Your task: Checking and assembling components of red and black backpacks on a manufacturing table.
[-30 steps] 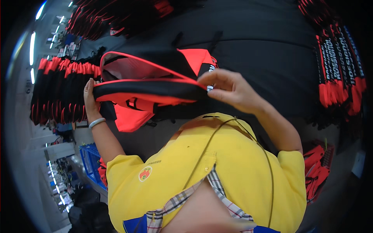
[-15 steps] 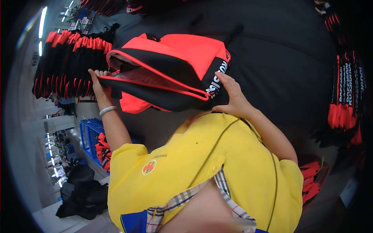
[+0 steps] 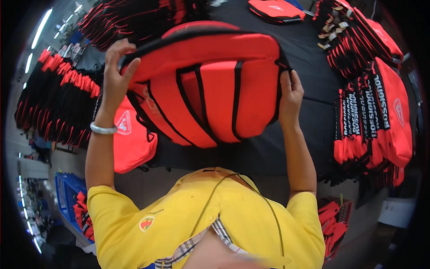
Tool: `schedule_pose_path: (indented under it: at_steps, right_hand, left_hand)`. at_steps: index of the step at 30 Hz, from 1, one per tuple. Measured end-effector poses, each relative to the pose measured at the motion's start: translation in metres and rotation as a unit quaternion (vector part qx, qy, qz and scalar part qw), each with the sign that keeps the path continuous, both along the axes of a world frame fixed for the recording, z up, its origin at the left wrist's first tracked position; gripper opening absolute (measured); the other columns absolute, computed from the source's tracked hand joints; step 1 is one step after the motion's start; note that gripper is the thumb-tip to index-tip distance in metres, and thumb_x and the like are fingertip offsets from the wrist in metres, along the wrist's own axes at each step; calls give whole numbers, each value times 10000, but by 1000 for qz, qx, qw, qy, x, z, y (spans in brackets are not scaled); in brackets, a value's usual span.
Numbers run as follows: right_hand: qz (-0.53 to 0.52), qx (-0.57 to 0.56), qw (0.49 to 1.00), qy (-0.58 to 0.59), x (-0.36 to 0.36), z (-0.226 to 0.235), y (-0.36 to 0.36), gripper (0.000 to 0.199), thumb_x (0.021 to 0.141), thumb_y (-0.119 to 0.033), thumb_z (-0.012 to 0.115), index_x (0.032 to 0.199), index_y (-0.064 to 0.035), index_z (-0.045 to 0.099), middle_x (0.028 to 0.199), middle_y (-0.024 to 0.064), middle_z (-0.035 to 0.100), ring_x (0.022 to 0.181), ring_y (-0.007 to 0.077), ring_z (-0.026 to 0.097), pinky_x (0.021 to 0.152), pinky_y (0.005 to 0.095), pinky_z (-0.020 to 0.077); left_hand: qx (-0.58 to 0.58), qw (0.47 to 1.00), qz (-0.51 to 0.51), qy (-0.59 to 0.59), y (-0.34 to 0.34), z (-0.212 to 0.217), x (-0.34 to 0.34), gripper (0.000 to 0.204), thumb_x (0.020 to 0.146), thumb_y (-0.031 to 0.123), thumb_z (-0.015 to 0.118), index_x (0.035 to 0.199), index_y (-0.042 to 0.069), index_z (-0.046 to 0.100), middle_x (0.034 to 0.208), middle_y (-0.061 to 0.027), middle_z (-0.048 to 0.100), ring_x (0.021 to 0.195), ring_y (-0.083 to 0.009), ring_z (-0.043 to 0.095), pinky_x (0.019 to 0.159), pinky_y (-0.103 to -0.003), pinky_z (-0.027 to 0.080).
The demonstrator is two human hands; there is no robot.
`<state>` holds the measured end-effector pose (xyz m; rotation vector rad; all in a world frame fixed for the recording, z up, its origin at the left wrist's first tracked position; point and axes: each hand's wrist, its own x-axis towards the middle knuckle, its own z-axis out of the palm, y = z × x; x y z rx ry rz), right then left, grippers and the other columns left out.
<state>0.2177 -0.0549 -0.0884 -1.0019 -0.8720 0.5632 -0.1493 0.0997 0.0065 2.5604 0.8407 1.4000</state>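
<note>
Between my hands, over the black-covered table, a red bag with black trim (image 3: 219,89) is held up. Its panelled side, crossed by several black strips, faces me. At the bag's upper left corner my left hand (image 3: 117,74) grips the edge, thumb on the near side and fingers bent over the top. My right hand (image 3: 291,92) pinches the right edge just below the upper corner; part of its fingers is hidden. Another red bag with a white emblem (image 3: 130,139) lies beneath my left wrist, partly covered by the held bag.
Stacks of black-and-red bags stand at the left (image 3: 58,101), far left (image 3: 125,22), far right (image 3: 354,45) and right (image 3: 374,116). One flat red bag (image 3: 277,11) lies at the back. Below the table are a blue crate (image 3: 67,197) and a red crate (image 3: 345,210).
The bag has turned from lying open sideways to facing me with its panelled side. My right hand has moved from its lettered end to its right edge. The view has shifted too.
</note>
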Motion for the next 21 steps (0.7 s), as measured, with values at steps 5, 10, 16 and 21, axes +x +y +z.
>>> schedule_pose_path:
  at_steps: [5,10,16,21]
  right_hand:
    - [-2,-65,998,16,27,-22,-29,279,992,-292,562,1052,-28,631,843,-71,569,746,7,451,660,166,377]
    - [-55,-84,995,21,37,-27,-54,310,1009,-301,524,1078,-16,623,878,-57,581,784,18,469,701,173,390]
    - [-169,-16,966,-194,46,15,-62,304,1015,-247,500,1165,-1,594,1027,10,626,868,69,525,786,210,422]
    - [-104,-77,907,-401,32,58,-59,211,923,-196,635,979,8,636,873,98,654,783,101,563,730,233,448]
  left_hand:
    - [-263,960,40,-89,7,-72,12,290,970,280,593,1056,5,624,889,-16,577,832,-78,518,731,-211,436]
    - [-279,955,-5,-103,6,-78,46,383,1019,341,489,931,-21,575,721,40,453,698,-52,388,633,-214,364]
    - [-306,944,-64,-103,-6,-79,58,436,1041,373,419,780,25,447,710,47,359,689,-56,317,628,-222,339]
    - [-327,934,-67,-125,-14,-84,45,463,1043,395,400,753,39,464,700,53,373,675,-47,319,617,-229,335]
